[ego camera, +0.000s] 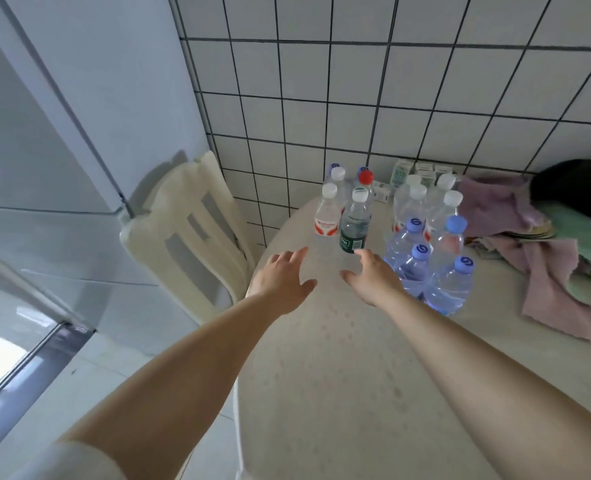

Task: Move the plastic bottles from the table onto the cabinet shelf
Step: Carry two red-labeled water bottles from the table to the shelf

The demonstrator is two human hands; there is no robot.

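Left of centre, my left hand (280, 278) reaches out, fingers spread, empty. My right hand (373, 278) likewise, holding nothing. Above them mid-frame on the table (339, 375) stand the bottles (354, 220). Reaching step; next I judge each hand must wrap one.

Both bare forearms stretch forward, side by side. The left hand (282, 282) is spread, fingers straight, thumb angled inward — holding nothing. The right hand (373, 278) mirrors it, fingers relaxed and extended, thumb toward the left — palm down, likewise unladen.
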